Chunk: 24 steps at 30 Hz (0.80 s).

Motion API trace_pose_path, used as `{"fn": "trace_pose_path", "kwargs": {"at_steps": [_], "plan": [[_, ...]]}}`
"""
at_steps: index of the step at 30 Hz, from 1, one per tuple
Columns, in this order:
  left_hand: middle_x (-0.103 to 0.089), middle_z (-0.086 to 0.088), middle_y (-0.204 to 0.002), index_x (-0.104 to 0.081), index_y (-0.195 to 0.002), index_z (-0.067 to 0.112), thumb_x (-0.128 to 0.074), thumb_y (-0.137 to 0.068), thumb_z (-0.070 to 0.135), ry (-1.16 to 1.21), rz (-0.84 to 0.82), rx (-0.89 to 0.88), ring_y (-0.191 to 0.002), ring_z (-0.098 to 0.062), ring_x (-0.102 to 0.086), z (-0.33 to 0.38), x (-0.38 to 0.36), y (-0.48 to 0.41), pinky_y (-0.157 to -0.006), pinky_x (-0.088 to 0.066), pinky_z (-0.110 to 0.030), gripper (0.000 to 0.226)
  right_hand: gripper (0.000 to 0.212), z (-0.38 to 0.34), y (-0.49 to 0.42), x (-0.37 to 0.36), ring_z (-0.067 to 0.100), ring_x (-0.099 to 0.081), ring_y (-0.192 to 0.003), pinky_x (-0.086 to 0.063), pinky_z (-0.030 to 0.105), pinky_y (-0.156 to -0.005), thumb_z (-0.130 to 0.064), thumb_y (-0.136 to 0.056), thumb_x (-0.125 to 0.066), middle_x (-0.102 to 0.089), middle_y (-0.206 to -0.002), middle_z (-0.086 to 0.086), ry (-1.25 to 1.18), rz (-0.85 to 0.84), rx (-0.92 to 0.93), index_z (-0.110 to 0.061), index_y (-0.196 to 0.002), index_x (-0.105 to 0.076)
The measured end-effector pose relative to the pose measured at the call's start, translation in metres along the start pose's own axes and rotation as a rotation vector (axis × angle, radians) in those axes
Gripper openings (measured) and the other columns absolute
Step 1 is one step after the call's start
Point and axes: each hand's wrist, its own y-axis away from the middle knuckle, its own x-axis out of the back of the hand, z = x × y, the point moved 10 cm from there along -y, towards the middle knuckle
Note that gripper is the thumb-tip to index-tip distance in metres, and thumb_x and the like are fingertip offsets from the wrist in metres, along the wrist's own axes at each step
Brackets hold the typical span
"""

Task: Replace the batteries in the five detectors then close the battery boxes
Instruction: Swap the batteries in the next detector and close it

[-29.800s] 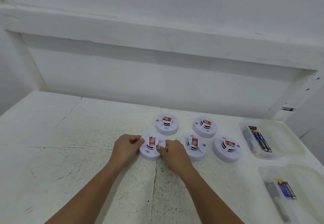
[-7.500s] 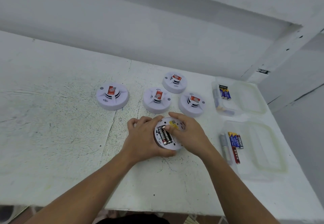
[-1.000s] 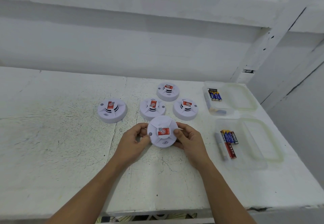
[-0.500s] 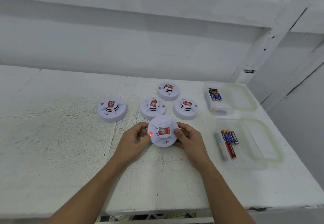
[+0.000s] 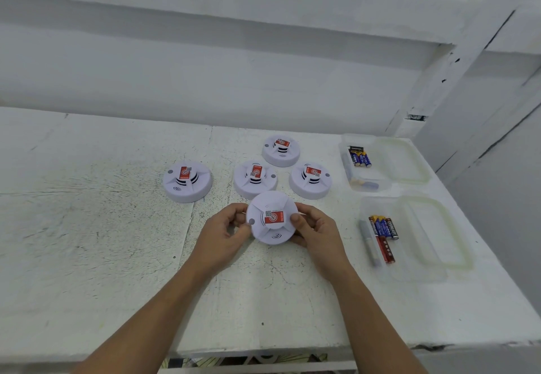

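Observation:
I hold a round white detector (image 5: 272,218) face up a little above the table, its red label on top and its small lamp dark. My left hand (image 5: 224,234) grips its left edge and my right hand (image 5: 317,231) grips its right edge. Four more white detectors sit face up on the table: one at the left (image 5: 187,181), one in the middle (image 5: 255,177), one at the back (image 5: 281,151), one at the right (image 5: 311,180). The battery box on the held detector's underside is hidden.
Two clear plastic tubs stand on the right of the white table (image 5: 87,227). The far tub (image 5: 383,166) holds blue batteries (image 5: 359,157). The near tub (image 5: 415,239) holds several blue, black and red batteries (image 5: 382,234). The table's front edge runs just below my forearms.
The red lamp on the held detector, lit half a second ago, is now dark. Both hands keep the same grip, and the detector has barely moved.

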Motion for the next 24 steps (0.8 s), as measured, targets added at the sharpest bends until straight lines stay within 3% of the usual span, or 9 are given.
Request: {"fn": "trace_pose_path", "kwargs": {"at_steps": [24], "plan": [[-0.069, -0.001, -0.087, -0.066, -0.104, 0.031, -0.060, -0.079, 0.032, -0.025, -0.002, 0.005, -0.084, -0.020, -0.064, -0.0026, 0.0002, -0.0010, -0.082, -0.053, -0.043, 0.025, 0.021, 0.0030, -0.0009, 0.0023, 0.023, -0.069, -0.097, -0.058, 0.033, -0.079, -0.013, -0.093, -0.057, -0.072, -0.105, 0.009, -0.012, 0.009, -0.008, -0.019, -0.111, -0.064]]}}
